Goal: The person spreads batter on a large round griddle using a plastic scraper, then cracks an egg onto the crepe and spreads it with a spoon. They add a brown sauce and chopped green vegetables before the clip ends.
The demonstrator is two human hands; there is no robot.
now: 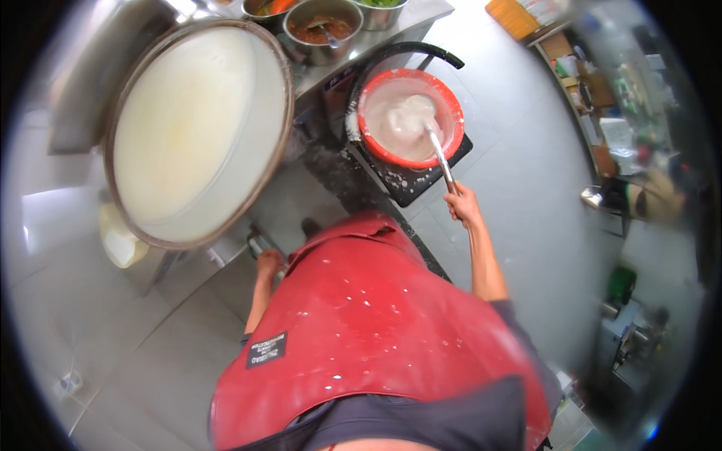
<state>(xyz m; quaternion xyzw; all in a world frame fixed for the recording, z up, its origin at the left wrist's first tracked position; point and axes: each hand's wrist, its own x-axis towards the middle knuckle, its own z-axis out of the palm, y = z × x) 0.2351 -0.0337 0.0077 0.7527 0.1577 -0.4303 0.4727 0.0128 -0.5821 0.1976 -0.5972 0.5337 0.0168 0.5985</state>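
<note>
From the head view, the person in a red apron [376, 331] is standing over a red basin [410, 116] that is sitting on a dark stand [410, 184] just off the table's [391, 34] near edge. The right hand [464, 204] is gripping a metal ladle [438, 154], fingers wrapped tight around its handle, its bowl sunk in the pale batter [398, 120]. The basin is looking roughly half full, with streaks on its walls, so much batter is left to use. The left hand [269, 264] is resting low by the steamer's base; I cannot tell how its fingers are set. The wide round steamer [197, 128] is showing a smooth, cream-white sheet across its whole top. At the table's far edge, metal bowls are holding a reddish sauce [322, 28] and greens [380, 4].
</note>
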